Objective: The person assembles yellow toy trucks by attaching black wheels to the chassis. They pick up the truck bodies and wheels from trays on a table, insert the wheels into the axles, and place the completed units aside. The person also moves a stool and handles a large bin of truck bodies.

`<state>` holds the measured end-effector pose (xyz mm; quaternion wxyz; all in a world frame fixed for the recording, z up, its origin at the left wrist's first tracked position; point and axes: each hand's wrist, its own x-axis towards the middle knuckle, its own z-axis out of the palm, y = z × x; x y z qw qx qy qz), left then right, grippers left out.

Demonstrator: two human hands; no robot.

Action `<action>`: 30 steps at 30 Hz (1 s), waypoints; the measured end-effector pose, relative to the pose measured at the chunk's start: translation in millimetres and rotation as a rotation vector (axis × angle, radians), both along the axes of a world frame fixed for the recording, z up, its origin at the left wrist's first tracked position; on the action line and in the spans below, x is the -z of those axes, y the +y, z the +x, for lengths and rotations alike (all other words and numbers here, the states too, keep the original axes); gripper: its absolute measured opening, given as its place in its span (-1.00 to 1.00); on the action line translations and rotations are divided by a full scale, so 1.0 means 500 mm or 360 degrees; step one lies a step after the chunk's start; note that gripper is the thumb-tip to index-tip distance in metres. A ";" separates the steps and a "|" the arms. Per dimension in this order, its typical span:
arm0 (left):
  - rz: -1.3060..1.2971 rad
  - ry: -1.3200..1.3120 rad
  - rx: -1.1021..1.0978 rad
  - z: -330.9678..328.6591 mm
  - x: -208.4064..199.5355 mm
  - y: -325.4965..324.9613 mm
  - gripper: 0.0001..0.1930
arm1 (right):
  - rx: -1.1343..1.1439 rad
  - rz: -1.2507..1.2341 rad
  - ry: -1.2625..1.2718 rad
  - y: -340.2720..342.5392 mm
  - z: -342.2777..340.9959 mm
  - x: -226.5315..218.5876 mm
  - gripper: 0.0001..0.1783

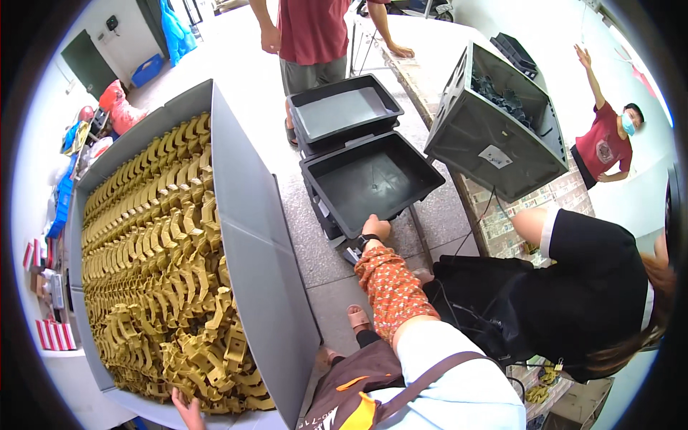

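At the lower left, my left hand (188,411) reaches over the near edge of a large grey box (261,244), its fingers apart and no part held. Mustard-yellow curved plastic parts (154,240) fill that box, stacked in rows at the back and jumbled near my hand. My right hand (375,228), below a floral sleeve and a dark wristwatch, has its fingers curled over the near rim of a black plastic tray (373,179). Nothing lies in this tray, which rests on a stack. Part of my grip is hidden behind the hand.
Behind it stands another black tray (340,112) with a pale bottom. A tilted grey crate (487,147) of dark parts sits on the patterned table (494,215) at right. A person in black (573,287) leans close on my right; two people in red stand farther off.
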<state>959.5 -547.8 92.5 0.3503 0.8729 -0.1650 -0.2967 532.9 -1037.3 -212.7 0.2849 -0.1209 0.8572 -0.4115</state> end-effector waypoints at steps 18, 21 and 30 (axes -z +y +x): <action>0.0181 -0.0850 0.0433 -0.165 0.028 0.021 -0.50 | -0.1353 0.0246 -0.0591 -0.117 -0.096 -0.049 -0.82; 0.0271 -0.0978 0.0431 -0.168 0.031 0.015 -0.56 | -0.1288 0.0020 -0.0686 -0.166 -0.106 -0.058 -0.81; 0.0213 -0.1001 0.0786 -0.274 0.122 -0.331 -0.50 | -0.0919 -0.0245 -0.1184 -0.410 -0.060 -0.044 -0.83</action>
